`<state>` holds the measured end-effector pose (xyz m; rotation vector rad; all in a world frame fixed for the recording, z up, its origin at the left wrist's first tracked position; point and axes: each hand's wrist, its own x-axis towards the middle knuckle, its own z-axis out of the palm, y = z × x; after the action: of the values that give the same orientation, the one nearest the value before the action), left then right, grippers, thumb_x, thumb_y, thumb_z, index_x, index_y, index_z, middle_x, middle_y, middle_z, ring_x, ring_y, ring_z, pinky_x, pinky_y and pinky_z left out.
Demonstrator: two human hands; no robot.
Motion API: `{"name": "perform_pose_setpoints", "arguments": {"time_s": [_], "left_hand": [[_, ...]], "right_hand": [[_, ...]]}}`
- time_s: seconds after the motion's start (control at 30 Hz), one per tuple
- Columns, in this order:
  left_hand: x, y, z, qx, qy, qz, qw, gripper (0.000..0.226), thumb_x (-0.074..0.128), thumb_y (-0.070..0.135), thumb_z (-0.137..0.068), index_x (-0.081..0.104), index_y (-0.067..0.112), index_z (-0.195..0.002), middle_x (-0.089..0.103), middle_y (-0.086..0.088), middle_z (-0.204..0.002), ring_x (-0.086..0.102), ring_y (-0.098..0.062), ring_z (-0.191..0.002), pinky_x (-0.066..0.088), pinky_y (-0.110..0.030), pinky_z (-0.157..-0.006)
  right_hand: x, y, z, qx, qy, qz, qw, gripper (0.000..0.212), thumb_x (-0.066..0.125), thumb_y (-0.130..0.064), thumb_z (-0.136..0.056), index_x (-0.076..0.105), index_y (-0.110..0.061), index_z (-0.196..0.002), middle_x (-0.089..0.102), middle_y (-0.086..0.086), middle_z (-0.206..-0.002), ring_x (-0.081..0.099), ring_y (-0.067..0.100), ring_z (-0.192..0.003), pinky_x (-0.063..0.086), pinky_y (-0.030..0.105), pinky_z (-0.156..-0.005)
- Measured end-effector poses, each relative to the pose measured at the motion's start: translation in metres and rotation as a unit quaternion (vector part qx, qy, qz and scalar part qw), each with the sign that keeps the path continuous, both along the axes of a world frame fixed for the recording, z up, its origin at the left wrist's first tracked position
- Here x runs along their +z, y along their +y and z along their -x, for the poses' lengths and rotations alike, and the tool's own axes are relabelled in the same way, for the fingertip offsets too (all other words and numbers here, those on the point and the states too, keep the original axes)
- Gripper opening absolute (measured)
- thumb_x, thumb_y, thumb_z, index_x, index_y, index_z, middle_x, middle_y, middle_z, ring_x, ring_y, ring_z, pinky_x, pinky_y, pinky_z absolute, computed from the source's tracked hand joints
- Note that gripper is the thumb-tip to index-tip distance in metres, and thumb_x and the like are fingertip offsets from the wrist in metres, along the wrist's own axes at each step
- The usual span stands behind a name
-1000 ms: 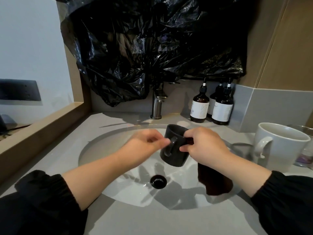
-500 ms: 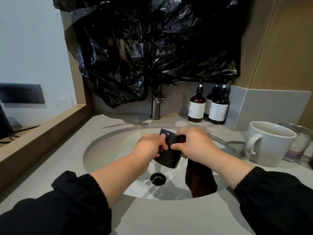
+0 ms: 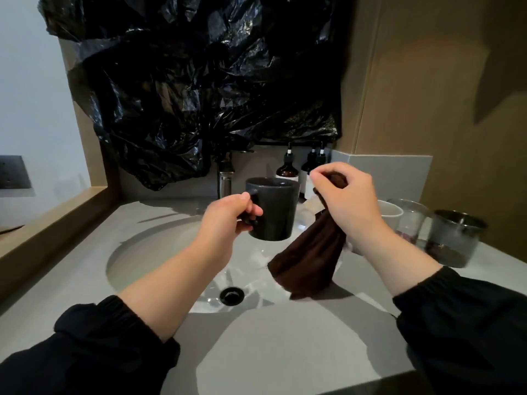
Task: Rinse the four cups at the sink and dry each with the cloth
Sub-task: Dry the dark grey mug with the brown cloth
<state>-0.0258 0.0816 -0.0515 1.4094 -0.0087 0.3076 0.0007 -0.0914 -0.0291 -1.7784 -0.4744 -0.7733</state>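
Over the sink (image 3: 159, 252), the left hand (image 3: 231, 215) now holds the dark mug (image 3: 275, 209) upright and higher than half a second ago, its fingers (image 3: 252, 210) curled round the handle. The right hand (image 3: 348, 201), earlier pressed against the mug's rim, has drawn away to the right. It pinches the dark brown cloth (image 3: 308, 260), which hangs just beside the mug over the basin's right edge. A white cup (image 3: 390, 212) stands on the surface (image 3: 285, 352) behind that hand.
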Motion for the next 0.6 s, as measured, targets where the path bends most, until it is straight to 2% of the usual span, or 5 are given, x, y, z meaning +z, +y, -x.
{"name": "perform_pose_setpoints", "arguments": {"time_s": [0.17,0.3,0.5,0.57,0.6], "left_hand": [[0.006,-0.044,0.011,-0.109,-0.082,0.024,0.99,0.034,0.038,0.011,-0.099,0.046,0.011,-0.066,0.062,0.003,-0.065,0.053,-0.013,-0.067,0.044,-0.021,-0.061],[0.015,-0.093,0.022,-0.159,-0.059,0.035,0.985,0.034,0.038,0.003,-0.095,0.047,0.011,-0.063,0.061,0.0,-0.063,0.052,-0.014,-0.067,0.045,-0.021,-0.061],[-0.001,-0.153,0.025,-0.23,-0.04,0.009,0.972,0.047,0.039,0.004,-0.097,0.054,0.014,-0.054,0.063,0.001,-0.062,0.051,-0.013,-0.066,0.044,-0.019,-0.058],[-0.008,-0.17,0.024,-0.235,-0.017,-0.003,0.972,0.053,0.039,0.002,-0.096,0.057,0.016,-0.048,0.062,-0.002,-0.065,0.051,-0.014,-0.066,0.043,-0.018,-0.057],[-0.012,-0.177,0.023,-0.234,-0.008,-0.01,0.972,0.049,0.04,0.003,-0.097,0.057,0.014,-0.053,0.061,-0.004,-0.067,0.051,-0.014,-0.066,0.044,-0.019,-0.057]], "right_hand": [[0.033,-0.063,0.019,-0.079,-0.038,-0.021,0.996,0.008,0.064,-0.015,-0.086,0.07,-0.018,-0.082,0.066,-0.009,-0.077,0.06,0.001,-0.076,0.047,0.014,-0.073],[0.047,-0.125,0.032,-0.162,-0.028,0.016,0.986,0.007,0.063,-0.021,-0.088,0.07,-0.02,-0.088,0.065,-0.012,-0.082,0.059,-0.005,-0.078,0.047,0.011,-0.072],[0.051,-0.212,0.031,-0.294,-0.01,0.054,0.954,0.008,0.063,-0.025,-0.088,0.069,-0.02,-0.087,0.065,-0.004,-0.086,0.057,0.007,-0.084,0.042,0.016,-0.073],[0.043,-0.234,0.025,-0.35,-0.029,0.052,0.935,0.015,0.059,-0.027,-0.09,0.068,-0.017,-0.094,0.064,-0.001,-0.094,0.056,0.009,-0.089,0.041,0.019,-0.076],[0.037,-0.244,0.024,-0.376,-0.054,0.04,0.924,0.018,0.056,-0.028,-0.092,0.067,-0.015,-0.099,0.063,0.001,-0.099,0.055,0.01,-0.092,0.041,0.02,-0.078]]}}
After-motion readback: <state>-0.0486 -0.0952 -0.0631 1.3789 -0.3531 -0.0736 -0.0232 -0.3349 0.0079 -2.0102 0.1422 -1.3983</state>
